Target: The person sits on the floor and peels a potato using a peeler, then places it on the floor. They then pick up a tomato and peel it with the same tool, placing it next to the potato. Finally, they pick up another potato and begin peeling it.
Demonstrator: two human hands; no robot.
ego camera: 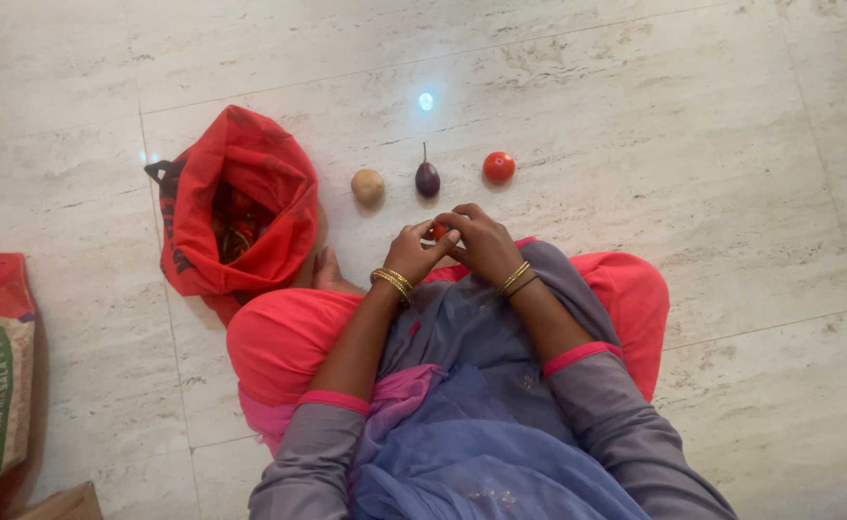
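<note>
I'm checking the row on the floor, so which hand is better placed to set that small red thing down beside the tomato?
Probably the right hand: it lies nearer the tomato, at the row's right end. The left hand sits below the brinjal. Both touch the small red thing.

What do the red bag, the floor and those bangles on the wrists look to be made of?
The red bag looks like soft cloth: it slumps and creases, with a matte surface. The floor seems polished stone or stone-look tile, pale and veined, with thin joints and a bright light reflection. The bangles look like gold-coloured metal, thin and shiny, though plated or real cannot be told.
</note>
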